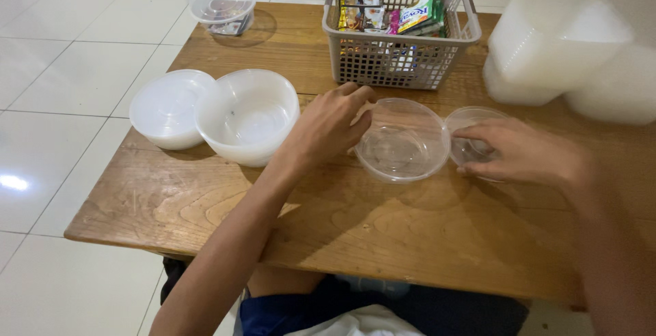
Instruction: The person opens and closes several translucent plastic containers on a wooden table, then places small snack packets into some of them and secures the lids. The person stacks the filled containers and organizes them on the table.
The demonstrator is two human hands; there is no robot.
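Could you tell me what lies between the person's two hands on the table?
In the head view, a clear round bowl lies between the left hand and right hand; the left touches its rim.

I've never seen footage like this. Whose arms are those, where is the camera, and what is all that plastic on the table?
There is no machine here: a person wears a camera on the head, so the one picture looks down at that person's own bare arms. The left hand rests its fingers on the rim of a clear round bowl. The right hand lies on a clear round lid beside that bowl. Everything sits on a wooden table. To the left stand a stack of cloudy white bowls and a stack of lids. Behind is a grey basket of small colourful packets, a closed clear container at the far corner, and more stacked containers at right.
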